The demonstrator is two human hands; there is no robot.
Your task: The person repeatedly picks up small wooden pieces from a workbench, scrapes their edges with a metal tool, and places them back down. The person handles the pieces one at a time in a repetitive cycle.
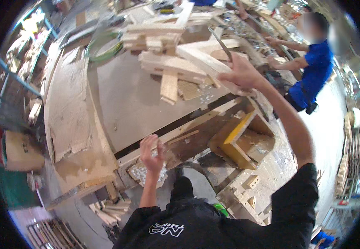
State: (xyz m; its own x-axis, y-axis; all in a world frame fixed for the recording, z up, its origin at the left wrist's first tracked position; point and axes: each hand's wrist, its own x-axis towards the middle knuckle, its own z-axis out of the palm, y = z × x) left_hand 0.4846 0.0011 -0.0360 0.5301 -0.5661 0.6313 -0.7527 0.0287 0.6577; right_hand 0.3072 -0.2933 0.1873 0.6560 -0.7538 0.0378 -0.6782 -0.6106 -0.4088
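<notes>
My right hand [243, 74] is raised over the far right part of the workbench, closed around one end of a thin dark bar [220, 43]. The bar slants up and to the left; its exact kind does not show. Just beneath and left of that hand lies a pale angled wooden frame piece [202, 58]. My left hand [151, 152] is held up by the bench's near edge, fingers loosely bent and apart from anything. Close below it is a heap of small shiny metal bits [140, 171].
Stacked wooden pieces [155, 35] cover the back of the bench [126, 93]. A yellow-edged wooden box [242, 137] stands at the near right. Coiled green hose [101, 47] lies far left. A person in blue [318, 62] works at the far right.
</notes>
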